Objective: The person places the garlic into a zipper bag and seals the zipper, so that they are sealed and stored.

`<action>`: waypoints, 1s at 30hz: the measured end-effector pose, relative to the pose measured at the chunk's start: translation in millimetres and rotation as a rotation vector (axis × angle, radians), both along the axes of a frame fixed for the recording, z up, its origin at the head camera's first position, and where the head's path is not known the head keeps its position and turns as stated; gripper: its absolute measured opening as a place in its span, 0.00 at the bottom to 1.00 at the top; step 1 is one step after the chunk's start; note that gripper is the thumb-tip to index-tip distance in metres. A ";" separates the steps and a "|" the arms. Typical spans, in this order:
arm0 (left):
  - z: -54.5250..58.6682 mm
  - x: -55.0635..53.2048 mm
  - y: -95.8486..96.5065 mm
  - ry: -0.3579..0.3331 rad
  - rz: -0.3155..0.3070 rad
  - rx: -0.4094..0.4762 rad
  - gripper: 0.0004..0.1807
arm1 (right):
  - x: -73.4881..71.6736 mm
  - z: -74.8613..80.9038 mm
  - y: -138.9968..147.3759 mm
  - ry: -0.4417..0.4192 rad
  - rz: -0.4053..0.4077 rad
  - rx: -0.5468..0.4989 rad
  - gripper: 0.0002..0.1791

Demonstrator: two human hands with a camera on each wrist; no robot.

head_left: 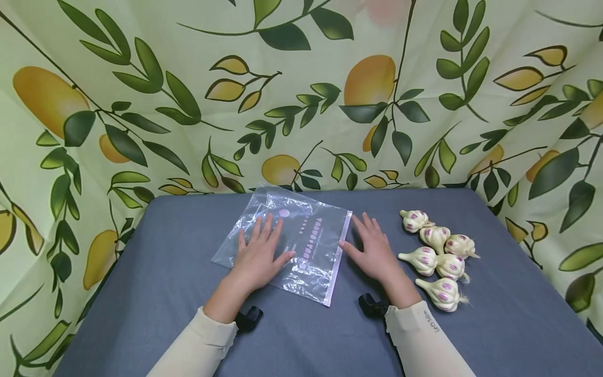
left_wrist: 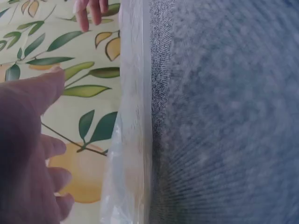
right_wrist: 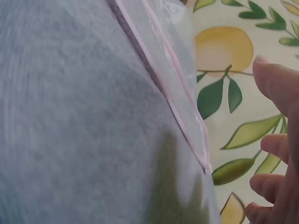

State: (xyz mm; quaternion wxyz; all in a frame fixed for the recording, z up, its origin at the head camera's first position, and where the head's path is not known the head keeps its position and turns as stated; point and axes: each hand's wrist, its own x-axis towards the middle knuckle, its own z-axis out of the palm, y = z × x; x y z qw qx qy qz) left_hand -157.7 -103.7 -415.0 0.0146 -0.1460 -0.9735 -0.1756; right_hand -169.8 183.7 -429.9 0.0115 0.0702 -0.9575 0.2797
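Note:
A clear plastic zip bag (head_left: pixel 306 235) with pink print lies flat on the table, its pink-edged zip strip (head_left: pixel 336 262) toward the right. Over the bag's left part is my left hand (head_left: pixel 258 256), palm down with fingers spread and straight. My right hand (head_left: pixel 374 254) is at the zip side, its thumb right at the strip and its other fingers extended. Neither hand grips anything. Seen low from the left wrist, the bag (left_wrist: pixel 133 140) stands beside the left hand (left_wrist: pixel 28 140). In the right wrist view, the bag's pink edge (right_wrist: pixel 180 107) runs near the right hand (right_wrist: pixel 280 140).
Several garlic bulbs (head_left: pixel 443 293) with purple streaks lie in a cluster right of my right hand. A grey-blue cloth (head_left: pixel 169 251) covers the table. Behind it hangs a curtain (head_left: pixel 301 68) printed with fruit and leaves.

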 end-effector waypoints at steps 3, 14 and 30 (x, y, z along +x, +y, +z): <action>1.6 -2.6 0.5 -0.033 -0.017 0.097 0.44 | -2.3 -3.1 7.6 -0.024 -0.018 -0.083 0.45; 5.1 -7.5 -0.1 -0.291 -0.011 0.551 0.40 | -8.2 -20.5 19.0 -0.108 -0.107 -0.256 0.33; 19.0 -16.2 57.9 -0.337 -0.124 0.559 0.35 | -5.4 -27.8 14.1 -0.020 0.022 -0.226 0.22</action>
